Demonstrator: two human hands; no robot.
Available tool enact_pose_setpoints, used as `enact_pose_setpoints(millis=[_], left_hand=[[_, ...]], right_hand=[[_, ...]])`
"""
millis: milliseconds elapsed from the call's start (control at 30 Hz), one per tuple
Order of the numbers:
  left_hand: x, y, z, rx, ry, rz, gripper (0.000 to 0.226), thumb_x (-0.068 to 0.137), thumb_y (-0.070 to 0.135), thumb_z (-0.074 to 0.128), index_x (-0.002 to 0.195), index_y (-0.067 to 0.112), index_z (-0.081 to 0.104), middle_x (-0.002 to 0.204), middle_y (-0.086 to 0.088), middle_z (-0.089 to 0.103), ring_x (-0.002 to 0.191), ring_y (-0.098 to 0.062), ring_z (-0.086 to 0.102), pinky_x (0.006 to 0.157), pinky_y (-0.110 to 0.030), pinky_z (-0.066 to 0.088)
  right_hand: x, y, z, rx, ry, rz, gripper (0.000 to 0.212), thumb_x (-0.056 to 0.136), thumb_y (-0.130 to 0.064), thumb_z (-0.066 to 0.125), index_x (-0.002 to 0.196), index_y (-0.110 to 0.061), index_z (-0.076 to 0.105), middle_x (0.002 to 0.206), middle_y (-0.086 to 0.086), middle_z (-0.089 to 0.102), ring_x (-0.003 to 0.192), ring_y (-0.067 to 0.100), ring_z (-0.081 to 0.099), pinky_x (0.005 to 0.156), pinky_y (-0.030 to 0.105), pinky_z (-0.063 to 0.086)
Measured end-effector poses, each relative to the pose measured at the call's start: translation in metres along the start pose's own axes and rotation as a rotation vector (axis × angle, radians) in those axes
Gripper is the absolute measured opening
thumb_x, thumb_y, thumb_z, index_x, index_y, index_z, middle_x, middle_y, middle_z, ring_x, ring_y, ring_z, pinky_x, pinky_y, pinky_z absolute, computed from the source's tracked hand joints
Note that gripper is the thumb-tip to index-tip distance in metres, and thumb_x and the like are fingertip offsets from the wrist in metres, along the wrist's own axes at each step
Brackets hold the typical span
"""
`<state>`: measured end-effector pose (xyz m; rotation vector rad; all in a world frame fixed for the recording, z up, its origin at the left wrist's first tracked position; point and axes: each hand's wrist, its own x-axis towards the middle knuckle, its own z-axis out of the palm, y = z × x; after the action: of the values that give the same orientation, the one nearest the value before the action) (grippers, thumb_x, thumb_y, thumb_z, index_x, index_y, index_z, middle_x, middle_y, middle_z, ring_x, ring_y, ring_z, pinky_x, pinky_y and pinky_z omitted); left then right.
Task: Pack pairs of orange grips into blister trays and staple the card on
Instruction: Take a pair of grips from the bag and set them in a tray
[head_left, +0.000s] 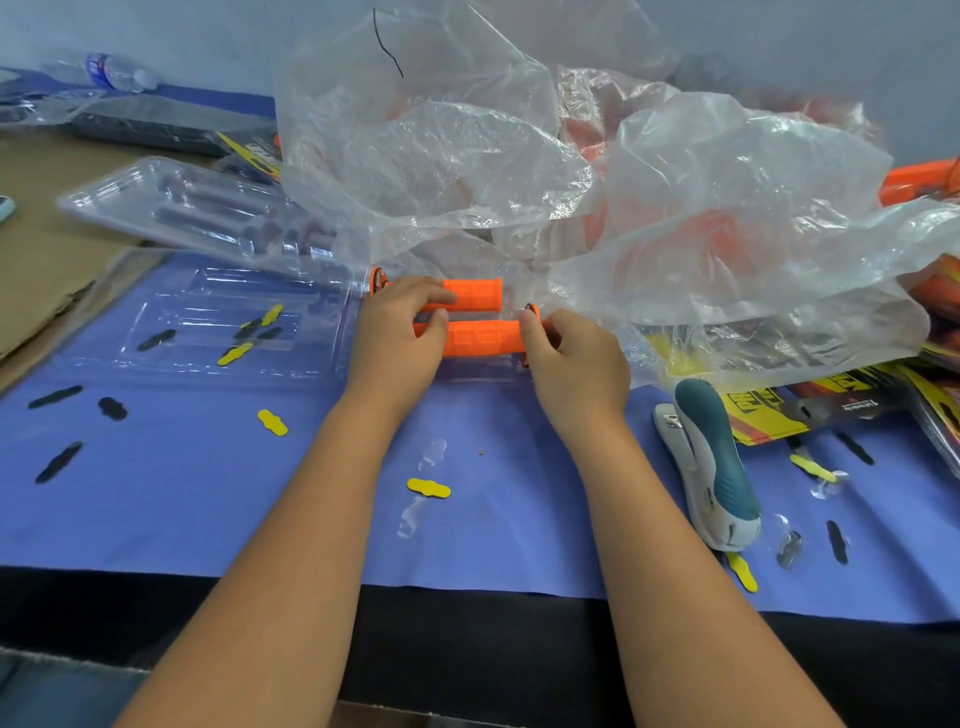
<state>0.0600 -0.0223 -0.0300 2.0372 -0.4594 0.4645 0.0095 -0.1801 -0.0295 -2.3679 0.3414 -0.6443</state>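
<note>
Two orange grips lie side by side in a clear blister tray (483, 371) at the middle of the blue mat. My left hand (402, 332) covers the left ends, its fingers curled over the far grip (475, 294) and its thumb against the near grip (480, 338). At the near grip's right end cap, my right hand (576, 358) pinches it. A teal and grey stapler (714, 467) lies to the right of my right forearm. Yellow printed cards (763, 415) sit beyond the stapler, partly under plastic.
A large crumpled clear plastic bag (519, 156) with more orange grips (914, 179) fills the back and right. Empty blister trays (208, 322) lie on the left. Small yellow and black punch-outs (428, 488) dot the mat. A water bottle (117, 70) lies far left.
</note>
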Motion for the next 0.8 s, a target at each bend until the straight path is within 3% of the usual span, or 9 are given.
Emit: enact_pose_setpoints(millis=[133,233,367,500,600,800], left_hand=[[0.001,-0.002,-0.001,-0.09,-0.01,-0.063,0.024,0.09,-0.004,0.053,0.102,0.007,0.071,0.11,0.008,0.06,0.104,-0.006,0.053,0.082,-0.002,0.034],[0.002,-0.003,-0.001,-0.17,-0.004,-0.135,0.027,0.093,-0.001,0.049,0.102,0.012,0.07,0.11,0.008,0.062,0.102,-0.001,0.054,0.084,-0.002,0.035],[0.004,-0.003,-0.002,-0.362,0.028,-0.282,0.029,0.097,0.007,0.044,0.098,0.021,0.07,0.103,0.012,0.067,0.088,0.019,0.055,0.079,-0.001,0.037],[0.009,-0.003,-0.01,-0.681,0.122,-0.356,0.034,0.101,0.017,0.035,0.097,0.017,0.069,0.103,0.002,0.072,0.107,-0.006,0.064,0.093,-0.018,0.045],[0.01,-0.004,-0.017,-0.92,0.135,-0.402,0.051,0.107,0.031,0.016,0.102,0.014,0.064,0.099,-0.002,0.074,0.113,-0.016,0.064,0.092,-0.019,0.046],[0.011,-0.003,-0.017,-0.93,0.104,-0.416,0.06,0.106,0.037,0.008,0.104,0.013,0.063,0.095,0.001,0.075,0.115,-0.018,0.062,0.105,-0.028,0.038]], right_hand=[[0.001,-0.001,-0.003,0.104,-0.044,0.006,0.054,0.097,-0.048,0.048,0.064,-0.007,0.063,0.061,0.007,0.06,0.064,0.024,0.055,0.058,0.037,0.042],[0.002,-0.002,-0.002,0.076,-0.056,0.008,0.054,0.097,-0.047,0.048,0.066,-0.004,0.06,0.062,0.009,0.06,0.066,0.027,0.054,0.057,0.038,0.04],[0.003,-0.002,0.0,-0.029,-0.057,0.008,0.053,0.097,-0.047,0.046,0.065,-0.006,0.059,0.062,0.007,0.059,0.065,0.028,0.054,0.052,0.034,0.034],[0.001,-0.002,0.001,-0.141,-0.008,-0.055,0.052,0.1,-0.047,0.042,0.067,-0.01,0.059,0.065,0.001,0.055,0.064,0.025,0.049,0.048,0.03,0.024],[-0.001,-0.001,0.0,-0.16,0.065,-0.111,0.051,0.102,-0.043,0.043,0.067,-0.009,0.058,0.066,0.0,0.05,0.065,0.023,0.044,0.047,0.03,0.021],[0.0,-0.001,-0.002,-0.131,0.058,-0.054,0.049,0.101,-0.041,0.046,0.058,-0.019,0.038,0.058,-0.006,0.036,0.061,0.022,0.038,0.047,0.03,0.016]])
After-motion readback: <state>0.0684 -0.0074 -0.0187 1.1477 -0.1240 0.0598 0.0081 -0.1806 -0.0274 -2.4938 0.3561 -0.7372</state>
